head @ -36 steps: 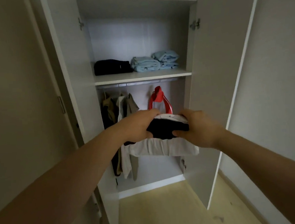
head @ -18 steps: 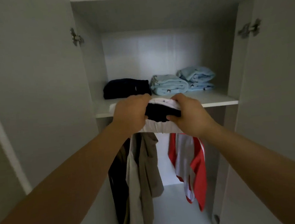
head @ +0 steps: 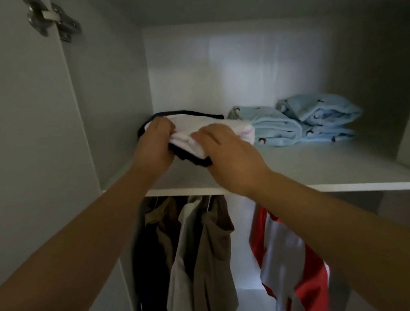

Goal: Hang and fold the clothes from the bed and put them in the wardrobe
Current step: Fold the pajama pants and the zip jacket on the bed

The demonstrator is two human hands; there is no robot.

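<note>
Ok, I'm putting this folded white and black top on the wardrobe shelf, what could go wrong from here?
1. The left hand and right hand pinch the folded white and black top at its front edge; on release the fold may spring open.
2. Its right end is next to the light blue folded clothes; a push could rumple them.

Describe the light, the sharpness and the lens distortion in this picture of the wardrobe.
Head view: dim light, with one soft bright patch on the white back panel; head view: the dark hanging clothes below the white shelf lose detail in shadow; head view: the folded white garment with black trim, which left hand and right hand grip, is sharp; the forearms look stretched towards the corners.
</note>
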